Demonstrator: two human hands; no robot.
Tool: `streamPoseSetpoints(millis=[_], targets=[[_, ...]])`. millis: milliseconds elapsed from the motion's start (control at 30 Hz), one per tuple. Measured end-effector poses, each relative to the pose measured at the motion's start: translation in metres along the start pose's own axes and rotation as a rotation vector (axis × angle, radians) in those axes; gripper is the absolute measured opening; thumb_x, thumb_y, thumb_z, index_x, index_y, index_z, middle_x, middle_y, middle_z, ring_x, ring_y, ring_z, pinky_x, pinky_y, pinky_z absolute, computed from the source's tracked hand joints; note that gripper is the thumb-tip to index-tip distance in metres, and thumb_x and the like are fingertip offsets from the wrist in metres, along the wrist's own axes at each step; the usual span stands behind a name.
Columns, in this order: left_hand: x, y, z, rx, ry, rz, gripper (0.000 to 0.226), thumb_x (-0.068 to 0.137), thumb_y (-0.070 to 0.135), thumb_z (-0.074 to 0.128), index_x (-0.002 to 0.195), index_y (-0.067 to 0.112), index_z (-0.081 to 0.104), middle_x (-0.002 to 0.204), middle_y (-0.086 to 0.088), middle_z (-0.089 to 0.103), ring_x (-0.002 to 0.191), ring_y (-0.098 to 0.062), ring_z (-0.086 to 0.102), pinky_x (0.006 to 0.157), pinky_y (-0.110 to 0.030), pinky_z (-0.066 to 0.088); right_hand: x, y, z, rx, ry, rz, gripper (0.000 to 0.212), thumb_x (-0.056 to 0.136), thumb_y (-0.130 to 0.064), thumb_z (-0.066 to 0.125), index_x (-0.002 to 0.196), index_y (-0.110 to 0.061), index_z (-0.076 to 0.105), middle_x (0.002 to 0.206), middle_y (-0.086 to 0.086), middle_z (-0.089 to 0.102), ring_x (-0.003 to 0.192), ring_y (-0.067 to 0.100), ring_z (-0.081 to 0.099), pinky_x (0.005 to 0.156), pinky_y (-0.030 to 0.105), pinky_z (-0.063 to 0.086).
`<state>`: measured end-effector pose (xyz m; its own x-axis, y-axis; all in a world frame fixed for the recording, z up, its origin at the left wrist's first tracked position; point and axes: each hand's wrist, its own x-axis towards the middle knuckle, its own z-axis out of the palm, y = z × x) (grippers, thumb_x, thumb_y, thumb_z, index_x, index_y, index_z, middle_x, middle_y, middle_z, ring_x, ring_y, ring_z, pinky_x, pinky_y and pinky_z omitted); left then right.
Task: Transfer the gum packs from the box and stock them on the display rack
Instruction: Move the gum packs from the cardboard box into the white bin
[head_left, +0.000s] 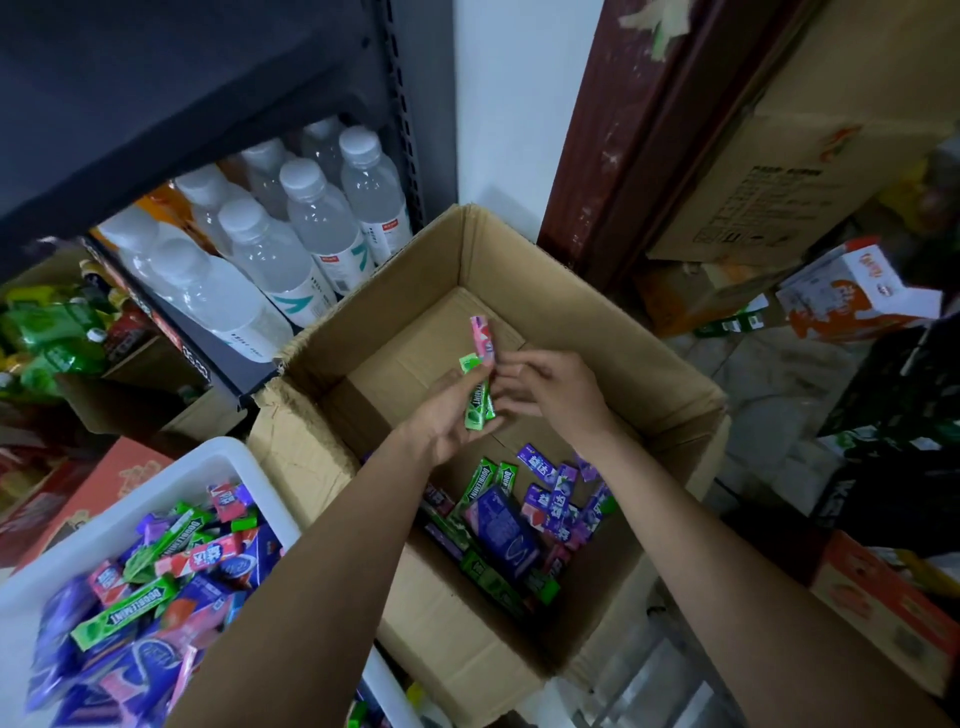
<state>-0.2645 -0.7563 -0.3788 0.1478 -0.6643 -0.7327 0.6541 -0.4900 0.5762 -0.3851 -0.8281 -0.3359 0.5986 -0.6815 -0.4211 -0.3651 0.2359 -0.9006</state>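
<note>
Two gum packs (480, 379), light and stiff, sit pinched lengthwise in the left hand (449, 415) over the box (597, 332); right hand (556, 384) steadies them with its fingertips.

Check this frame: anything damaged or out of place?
The cardboard box has a torn, ragged flap at its left corner. Gum packs lie jumbled in its near corner, not stacked. Nothing spilled onto the floor that I can see.
</note>
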Motion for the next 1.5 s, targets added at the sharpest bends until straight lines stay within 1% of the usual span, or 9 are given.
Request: streamPoseSetpoints(millis=[133,367,700,833,933,1133,1233,1333,1500], targets=[[0.000,-0.003,-0.002,-0.051,0.129,-0.023,0.037,0.089,0.037,0.060,0.116,0.014,0.051,0.078,0.003,0.060,0.058,-0.007,0.059,0.054,-0.023,0.054,0.001,0.015,-0.021,-0.567,0.271,0.080,0.033,0.094,-0.012,0.052,0.127,-0.009,0.053,0.126,0.010,0.059,0.109,0.019,0.061,0.088,0.026,0.049],[0.001,-0.005,-0.001,-0.009,0.180,-0.036,0.024,0.093,0.017,0.057,0.116,0.013,0.053,0.083,0.000,0.067,0.059,-0.007,0.064,0.057,-0.025,0.056,0.007,0.051,-0.003,-0.889,-0.007,0.441,0.099,0.075,-0.034,0.077,0.149,-0.020,0.013,0.153,0.020,0.008,0.142,0.039,0.007,0.110,0.048,0.028],[0.003,-0.004,0.000,-0.017,0.204,-0.016,0.002,0.095,0.017,0.054,0.097,0.017,0.053,0.083,0.000,0.064,0.065,-0.011,0.061,0.070,-0.029,0.053,0.024,0.060,0.005,-0.847,0.056,0.102,0.049,0.081,-0.015,0.071,0.123,-0.007,0.046,0.131,0.015,0.044,0.119,0.028,0.046,0.086,0.026,0.037],[0.003,-0.005,0.000,-0.016,0.215,-0.024,0.006,0.096,0.018,0.053,0.102,0.016,0.053,0.087,-0.002,0.066,0.071,-0.014,0.063,0.074,-0.034,0.053,0.024,0.064,0.002,-1.051,0.023,0.196,0.078,0.079,-0.028,0.073,0.139,-0.005,0.030,0.144,0.021,0.030,0.133,0.035,0.030,0.104,0.038,0.033],[0.001,-0.004,0.002,-0.008,0.226,-0.023,0.004,0.096,0.020,0.053,0.097,0.017,0.054,0.084,-0.002,0.062,0.071,-0.016,0.063,0.073,-0.035,0.053,0.023,0.065,0.004,-1.073,0.034,0.222,0.081,0.081,-0.028,0.072,0.140,0.001,0.025,0.139,0.023,0.035,0.126,0.034,0.040,0.100,0.037,0.039],[-0.009,0.001,0.005,0.072,0.254,0.039,0.006,0.094,0.021,0.056,0.095,0.015,0.056,0.081,-0.001,0.063,0.065,-0.012,0.061,0.078,-0.030,0.052,0.024,0.047,0.012,-0.574,0.103,0.248,0.028,0.078,-0.026,0.073,0.096,-0.007,0.062,0.086,0.003,0.062,0.079,0.017,0.061,0.061,0.025,0.048],[-0.020,0.008,0.005,0.170,0.308,0.188,0.015,0.091,0.023,0.061,0.103,0.014,0.063,0.083,0.001,0.066,0.070,-0.010,0.059,0.060,-0.015,0.051,0.007,0.019,0.015,-0.023,0.117,0.234,0.005,0.084,-0.006,0.064,0.089,-0.005,0.062,0.082,0.007,0.063,0.071,0.015,0.061,0.069,0.027,0.053],[-0.042,0.015,0.001,0.183,0.293,0.298,0.011,0.089,0.024,0.065,0.097,0.017,0.066,0.092,-0.004,0.069,0.086,-0.021,0.063,0.088,-0.040,0.051,-0.013,-0.005,0.018,0.265,0.025,0.172,0.019,0.087,0.000,0.059,0.105,0.003,0.059,0.097,0.016,0.062,0.085,0.020,0.062,0.075,0.028,0.055],[-0.102,0.017,-0.016,0.242,0.324,0.516,0.008,0.086,0.012,0.067,0.086,0.019,0.063,0.087,-0.003,0.068,0.079,-0.018,0.062,0.078,-0.037,0.050,-0.050,-0.041,0.048,0.264,-0.131,0.064,0.028,0.088,0.004,0.055,0.115,0.008,0.056,0.103,0.020,0.062,0.090,0.022,0.062,0.079,0.024,0.056]])
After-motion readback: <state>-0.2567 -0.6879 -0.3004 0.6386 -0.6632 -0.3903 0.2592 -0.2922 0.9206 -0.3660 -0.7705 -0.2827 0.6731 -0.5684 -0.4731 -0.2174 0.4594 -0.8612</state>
